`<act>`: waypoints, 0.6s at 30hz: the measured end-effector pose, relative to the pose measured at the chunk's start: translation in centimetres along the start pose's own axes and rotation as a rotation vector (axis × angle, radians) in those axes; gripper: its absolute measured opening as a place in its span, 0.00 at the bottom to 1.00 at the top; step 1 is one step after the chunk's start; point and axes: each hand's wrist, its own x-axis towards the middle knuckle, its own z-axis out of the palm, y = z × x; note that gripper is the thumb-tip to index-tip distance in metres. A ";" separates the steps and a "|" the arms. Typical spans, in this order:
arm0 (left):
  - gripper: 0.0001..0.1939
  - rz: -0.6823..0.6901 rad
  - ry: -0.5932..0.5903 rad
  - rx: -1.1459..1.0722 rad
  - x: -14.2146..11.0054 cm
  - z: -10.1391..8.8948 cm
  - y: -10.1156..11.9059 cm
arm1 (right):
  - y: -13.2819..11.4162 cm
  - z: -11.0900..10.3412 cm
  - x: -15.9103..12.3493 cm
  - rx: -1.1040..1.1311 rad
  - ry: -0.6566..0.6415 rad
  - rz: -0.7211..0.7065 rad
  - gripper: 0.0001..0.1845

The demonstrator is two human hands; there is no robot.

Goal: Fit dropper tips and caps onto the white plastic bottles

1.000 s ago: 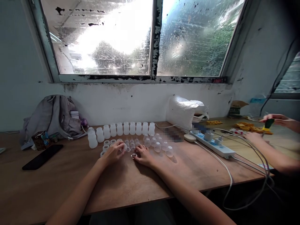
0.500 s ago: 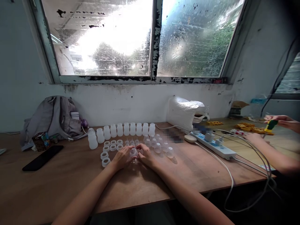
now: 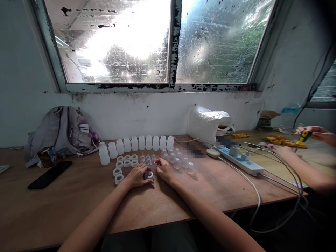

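Observation:
My left hand [image 3: 138, 176] rests on the wooden table [image 3: 78, 206], its fingers curled round a small clear nipple set in a ring [image 3: 148, 174]. My right hand [image 3: 164, 170] lies just right of that piece, fingertips bent toward it and touching or nearly touching it. Behind my hands stands a row of several small white bottles [image 3: 141, 142]. White screw rings [image 3: 123, 164] lie to the left, clear nipples [image 3: 148, 159] in the middle and clear domed caps [image 3: 181, 162] to the right.
A grey backpack [image 3: 59, 131], a small carton [image 3: 46, 156] and a black phone [image 3: 49, 174] sit at the left. A white plastic bag [image 3: 206, 124] and a power strip [image 3: 237, 159] with cables lie to the right. Another person's hands [image 3: 286, 151] work with yellow parts [image 3: 282, 140] at the far right.
My left hand came right from the rings and closed on the ring and nipple piece in front of me. My right hand stayed close beside it. Two rings now lie uncovered at the left.

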 end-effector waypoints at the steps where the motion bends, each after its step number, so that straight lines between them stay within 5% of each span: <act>1: 0.20 -0.010 0.023 -0.019 0.0 -0.1 0.2 | -0.1 0.0 0.0 0.000 0.000 0.003 0.10; 5: 0.11 -0.117 0.148 -0.201 0.3 0.0 0.7 | -0.8 -0.5 -0.2 0.059 -0.030 -0.045 0.10; 10: 0.15 -0.438 0.332 -0.789 0.8 0.9 0.5 | -2.3 -1.5 -0.8 0.267 -0.109 -0.194 0.11; 13: 0.16 -0.484 0.312 -1.016 0.7 1.6 0.4 | -2.8 -1.7 -1.1 0.284 -0.133 -0.200 0.12; 18: 0.14 -0.567 0.302 -1.054 2.2 2.7 0.8 | -2.1 -0.8 -0.9 0.181 -0.110 -0.125 0.06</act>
